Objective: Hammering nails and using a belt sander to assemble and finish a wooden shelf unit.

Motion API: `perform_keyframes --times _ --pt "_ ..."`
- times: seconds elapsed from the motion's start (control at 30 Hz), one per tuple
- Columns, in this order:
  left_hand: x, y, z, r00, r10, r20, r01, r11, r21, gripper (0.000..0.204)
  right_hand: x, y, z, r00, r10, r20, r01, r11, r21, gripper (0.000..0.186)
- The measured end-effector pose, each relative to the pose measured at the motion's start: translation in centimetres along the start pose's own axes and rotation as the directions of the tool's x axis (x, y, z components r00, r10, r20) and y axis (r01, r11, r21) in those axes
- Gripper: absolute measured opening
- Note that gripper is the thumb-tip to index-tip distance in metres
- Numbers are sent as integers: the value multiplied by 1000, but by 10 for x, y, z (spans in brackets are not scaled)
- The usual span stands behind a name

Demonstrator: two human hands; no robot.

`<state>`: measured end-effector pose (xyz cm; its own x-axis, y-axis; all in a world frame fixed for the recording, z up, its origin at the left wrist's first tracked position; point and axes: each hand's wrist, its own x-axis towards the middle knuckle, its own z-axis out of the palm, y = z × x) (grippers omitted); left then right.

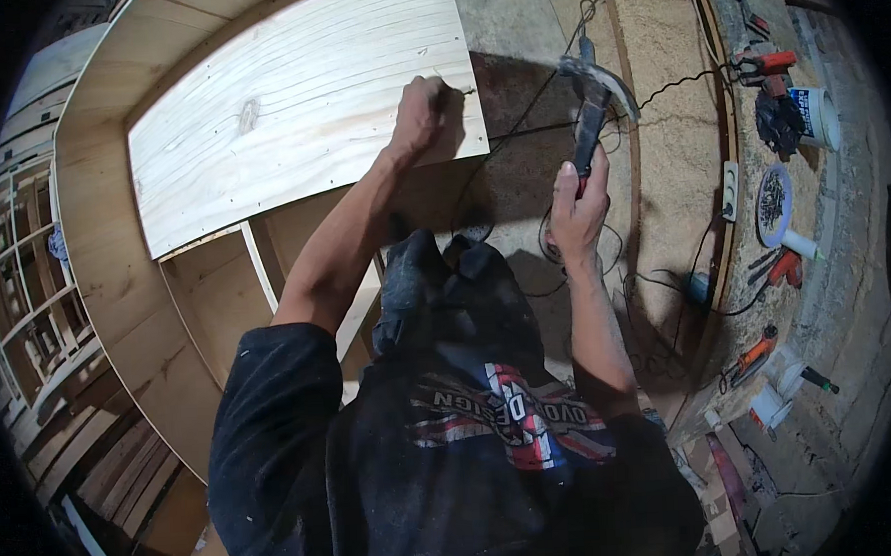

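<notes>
My right hand [580,208] grips the handle of a claw hammer [590,113], its metal head raised off the right end of a pale wooden board [289,101]. Closed fingers of my left hand [425,118] rest on that board near its right edge. Whatever they pinch is too small to make out. Small dark nail heads run along the board's edges. Under it stands a wooden cabinet frame [212,278] with upright dividers, partly hidden by my left arm.
On the sawdust-covered bench at right lie a purple-rimmed dish of nails [774,204], a white tub [818,118], red-handled pliers [776,63], a power strip [729,191] and an orange-handled tool [757,349]. Cables [664,278] trail across the floor. Stacked planks [101,462] stand at left.
</notes>
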<state>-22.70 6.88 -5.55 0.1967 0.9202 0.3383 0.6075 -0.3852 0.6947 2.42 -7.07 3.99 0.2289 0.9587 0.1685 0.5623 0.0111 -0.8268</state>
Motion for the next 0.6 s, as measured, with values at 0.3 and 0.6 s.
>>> perform_keyframes --times 0.3,0.6 --pt "65 -46 -8 994 23 -105 8 960 280 12 -9 16 -4 973 177 146 -197 971 138 48" --pt "60 -46 -1 994 60 -86 -37 969 245 15 86 -54 2 990 -115 86 95 973 212 45"
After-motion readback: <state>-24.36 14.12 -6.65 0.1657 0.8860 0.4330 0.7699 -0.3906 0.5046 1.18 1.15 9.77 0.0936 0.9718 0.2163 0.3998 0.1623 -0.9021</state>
